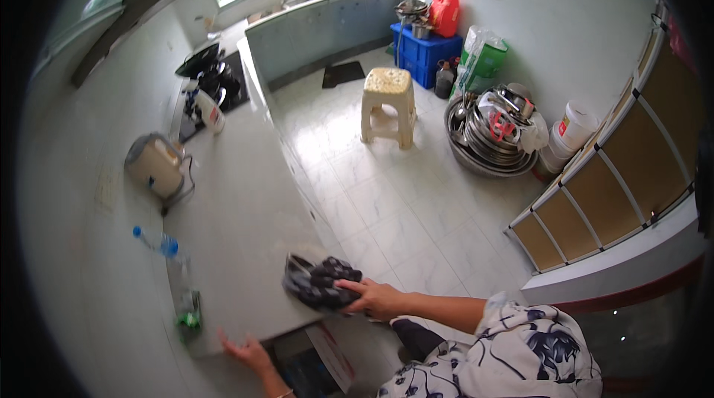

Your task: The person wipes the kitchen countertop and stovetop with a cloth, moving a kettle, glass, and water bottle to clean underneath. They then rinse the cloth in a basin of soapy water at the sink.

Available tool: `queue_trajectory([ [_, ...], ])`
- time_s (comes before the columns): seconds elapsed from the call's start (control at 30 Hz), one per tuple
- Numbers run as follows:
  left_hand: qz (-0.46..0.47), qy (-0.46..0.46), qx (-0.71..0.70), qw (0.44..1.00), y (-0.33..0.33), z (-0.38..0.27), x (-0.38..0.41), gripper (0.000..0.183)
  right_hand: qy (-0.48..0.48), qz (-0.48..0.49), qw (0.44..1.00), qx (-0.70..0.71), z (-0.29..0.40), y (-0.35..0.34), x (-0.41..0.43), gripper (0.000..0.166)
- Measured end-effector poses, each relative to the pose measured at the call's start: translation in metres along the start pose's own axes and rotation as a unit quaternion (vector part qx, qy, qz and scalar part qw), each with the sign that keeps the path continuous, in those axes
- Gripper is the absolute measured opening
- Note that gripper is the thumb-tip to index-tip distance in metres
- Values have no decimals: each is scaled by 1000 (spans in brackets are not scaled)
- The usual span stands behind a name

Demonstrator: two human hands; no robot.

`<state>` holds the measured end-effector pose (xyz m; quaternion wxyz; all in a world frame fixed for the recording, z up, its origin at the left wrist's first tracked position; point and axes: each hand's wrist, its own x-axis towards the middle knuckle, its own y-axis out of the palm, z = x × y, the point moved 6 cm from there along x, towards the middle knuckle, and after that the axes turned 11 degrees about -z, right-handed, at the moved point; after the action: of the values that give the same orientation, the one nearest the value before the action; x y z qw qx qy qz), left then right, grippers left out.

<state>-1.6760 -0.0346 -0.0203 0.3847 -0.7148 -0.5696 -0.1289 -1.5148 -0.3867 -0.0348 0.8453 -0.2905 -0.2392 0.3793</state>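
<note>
My right hand [376, 299] grips a bunched dark patterned cloth [329, 281] at the near right edge of the pale countertop [245, 214]. Its fingers lie over the cloth's right side. My left hand [245, 349] is empty, fingers apart and slightly blurred, by the counter's near edge. Left of it, near the wall, lies a green-wrapped item [189, 317], its kind unclear. A clear plastic bottle with a blue label [167, 244] stands farther along the wall.
Along the counter are a beige appliance [156, 166], a white spray bottle [209, 111] and a black stove [234, 77]. On the floor are a plastic stool [389, 86], a basin of metal dishes [491, 169], blue crates [421, 49] and white buckets [574, 122].
</note>
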Motion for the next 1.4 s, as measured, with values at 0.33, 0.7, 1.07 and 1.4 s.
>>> queue_trajectory([
  [0.33, 190, 86, 3, 978, 13, -94, -84, 63, 237, -90, 943, -215, -87, -118, -209, 29],
  [0.7, 509, -65, -260, 818, 201, -401, -284, 57, 393, -292, 861, -135, -145, -376, -409, 36],
  [1.07, 623, 44, -283, 727, 266, -563, -392, 45, 237, -424, 456, -746, 22, -665, -522, 47],
  [1.4, 677, 17, -236, 697, 284, -538, -401, 38, 683, -287, 574, -349, -283, -420, -698, 15],
])
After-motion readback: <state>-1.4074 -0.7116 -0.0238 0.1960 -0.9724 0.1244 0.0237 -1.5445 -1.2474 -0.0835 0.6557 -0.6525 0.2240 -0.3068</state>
